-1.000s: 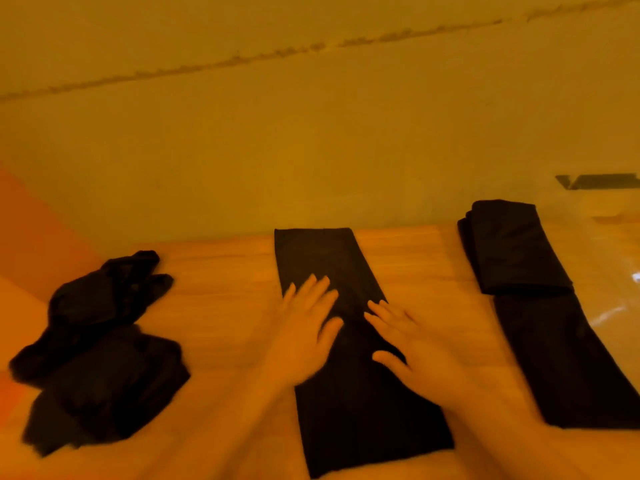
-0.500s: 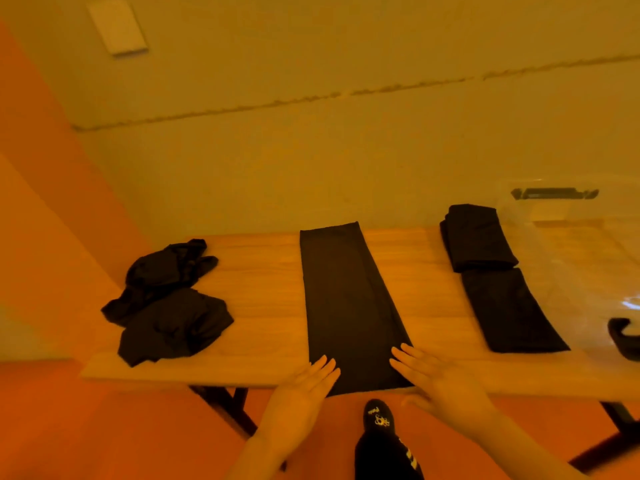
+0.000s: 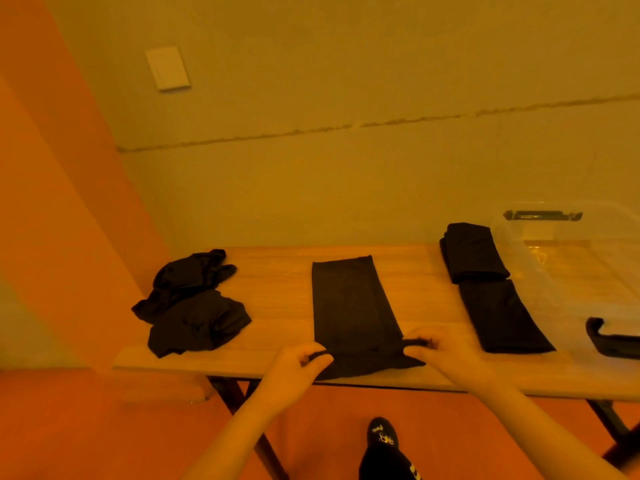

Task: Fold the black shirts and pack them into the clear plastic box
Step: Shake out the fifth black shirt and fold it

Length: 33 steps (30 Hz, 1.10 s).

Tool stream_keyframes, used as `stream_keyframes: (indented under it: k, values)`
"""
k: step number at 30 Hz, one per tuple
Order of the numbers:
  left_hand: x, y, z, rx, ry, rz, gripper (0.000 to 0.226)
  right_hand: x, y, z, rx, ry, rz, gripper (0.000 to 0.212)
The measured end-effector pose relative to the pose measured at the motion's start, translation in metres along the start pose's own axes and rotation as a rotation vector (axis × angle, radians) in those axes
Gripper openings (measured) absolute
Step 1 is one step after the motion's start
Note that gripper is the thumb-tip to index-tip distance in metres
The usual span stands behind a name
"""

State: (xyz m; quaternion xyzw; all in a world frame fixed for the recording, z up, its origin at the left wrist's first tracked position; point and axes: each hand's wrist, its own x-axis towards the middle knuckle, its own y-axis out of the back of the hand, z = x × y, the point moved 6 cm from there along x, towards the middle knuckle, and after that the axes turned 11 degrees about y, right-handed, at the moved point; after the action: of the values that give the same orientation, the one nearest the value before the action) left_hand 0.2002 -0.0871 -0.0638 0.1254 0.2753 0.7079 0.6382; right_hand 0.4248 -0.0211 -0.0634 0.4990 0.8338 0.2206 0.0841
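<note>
A black shirt [image 3: 349, 306] folded into a long narrow strip lies across the middle of the wooden table [image 3: 277, 271]. My left hand [image 3: 298, 365] pinches its near left corner and my right hand [image 3: 440, 348] pinches its near right corner, at the table's front edge. Another long folded black shirt [image 3: 502, 317] lies to the right, with a smaller folded black shirt [image 3: 472, 251] on its far end. A heap of unfolded black shirts [image 3: 194, 306] sits at the left. The clear plastic box [image 3: 519, 244] stands at the far right.
The box has black latch handles, one at its far rim [image 3: 542, 215] and one at its near side [image 3: 609, 339]. A wall rises just behind the table. Black table legs [image 3: 242, 410] and my foot in a black sock [image 3: 381, 441] show below the front edge.
My hands slid back from the middle of the strip to its near end, then went from flat to pinching its two near corners. The camera pulled back and up.
</note>
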Motion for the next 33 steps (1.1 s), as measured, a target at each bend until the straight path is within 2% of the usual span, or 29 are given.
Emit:
stream_keyframes:
  k: [5, 10, 15, 20, 24, 28, 33]
  values:
    - [0.022, 0.026, 0.039, -0.381, 0.061, -0.021, 0.016, 0.034, 0.016, -0.013, 0.328, -0.046, 0.110, 0.017]
    - [0.082, 0.043, 0.054, -0.408, 0.086, 0.060, 0.014, 0.093, 0.026, -0.012, 0.427, -0.120, 0.152, 0.015]
    - [0.155, 0.045, 0.042, -0.360, 0.129, 0.100, 0.019, 0.161, 0.032, 0.018, 0.380, -0.238, 0.195, 0.030]
    - [0.229, 0.031, 0.011, -0.339, 0.259, 0.116, 0.015, 0.217, 0.022, 0.054, 0.222, -0.301, 0.222, 0.023]
    - [0.260, 0.016, -0.025, -0.314, 0.369, 0.203, 0.017, 0.229, 0.012, 0.084, 0.151, -0.324, 0.332, 0.006]
    - [0.265, 0.018, -0.032, -0.220, 0.302, 0.356, 0.014, 0.231, 0.011, 0.097, -0.156, -0.246, 0.418, 0.020]
    - [0.262, 0.021, -0.030, -0.156, 0.261, 0.467, 0.012, 0.233, 0.015, 0.099, -0.264, -0.243, 0.487, 0.021]
